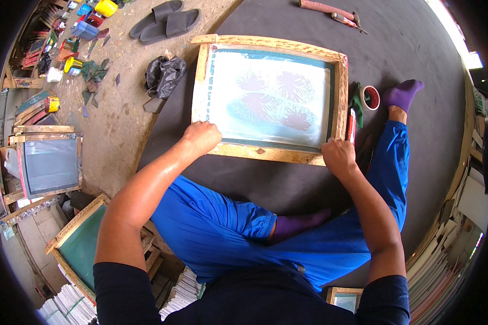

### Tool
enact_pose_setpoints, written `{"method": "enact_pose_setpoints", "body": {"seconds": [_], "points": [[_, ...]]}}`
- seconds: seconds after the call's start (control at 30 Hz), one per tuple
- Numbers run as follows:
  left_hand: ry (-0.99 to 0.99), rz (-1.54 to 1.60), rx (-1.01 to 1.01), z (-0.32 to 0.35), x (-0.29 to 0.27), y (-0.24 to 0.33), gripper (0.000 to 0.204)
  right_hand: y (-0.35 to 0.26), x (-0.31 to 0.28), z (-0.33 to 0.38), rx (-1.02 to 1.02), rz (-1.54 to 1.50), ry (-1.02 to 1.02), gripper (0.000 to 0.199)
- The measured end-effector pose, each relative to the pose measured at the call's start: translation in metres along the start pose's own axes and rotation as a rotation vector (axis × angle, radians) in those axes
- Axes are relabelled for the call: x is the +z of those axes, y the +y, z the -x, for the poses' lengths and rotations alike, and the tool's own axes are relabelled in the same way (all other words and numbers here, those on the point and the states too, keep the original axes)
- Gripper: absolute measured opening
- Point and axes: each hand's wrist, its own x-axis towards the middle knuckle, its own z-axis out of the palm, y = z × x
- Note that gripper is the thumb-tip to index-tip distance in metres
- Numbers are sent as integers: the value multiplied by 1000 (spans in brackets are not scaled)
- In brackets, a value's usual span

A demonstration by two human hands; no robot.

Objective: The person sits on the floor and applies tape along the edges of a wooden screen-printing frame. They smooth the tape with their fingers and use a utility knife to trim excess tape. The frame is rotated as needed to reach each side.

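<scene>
Left grip [203, 137] and right grip [339, 156] pinch the wooden frame [271, 154] near a red item [352, 125], its markings illegible.

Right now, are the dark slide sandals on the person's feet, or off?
Off: the slide sandals lie on the floor, apart from the purple-socked feet.

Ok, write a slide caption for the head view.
Left hand and right hand hold the near corners of a wood-framed screen above a dark surface.
</scene>
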Motion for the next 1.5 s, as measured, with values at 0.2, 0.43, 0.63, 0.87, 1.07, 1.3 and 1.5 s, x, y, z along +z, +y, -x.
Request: {"method": "enact_pose_setpoints", "body": {"seconds": [0.2,0.43,0.63,0.87,1.07,1.3,1.5], "points": [[9,7,6,-1,2,-1,16,2,6,-2,-30,8,19,18],[-24,20,5,-3,2,-2,14,2,5,-4,-47,13,9,18],[-43,45,1,-6,4,-5,12,1,4,-5,-67,41,16,16],[-31,50,-8,-6,4,-5,12,2,3,-5,-63,40,18,15],[-52,28,14,-8,5,-9,15,3,5,-8,-51,15,25,16],[-22,37,-6,-9,9,-8,17,4,4,-9,-19,-29,-27,12],[-50,40,-15,-11,11,-8,17,5,-2,-6,-37,20,-41,16]]}}
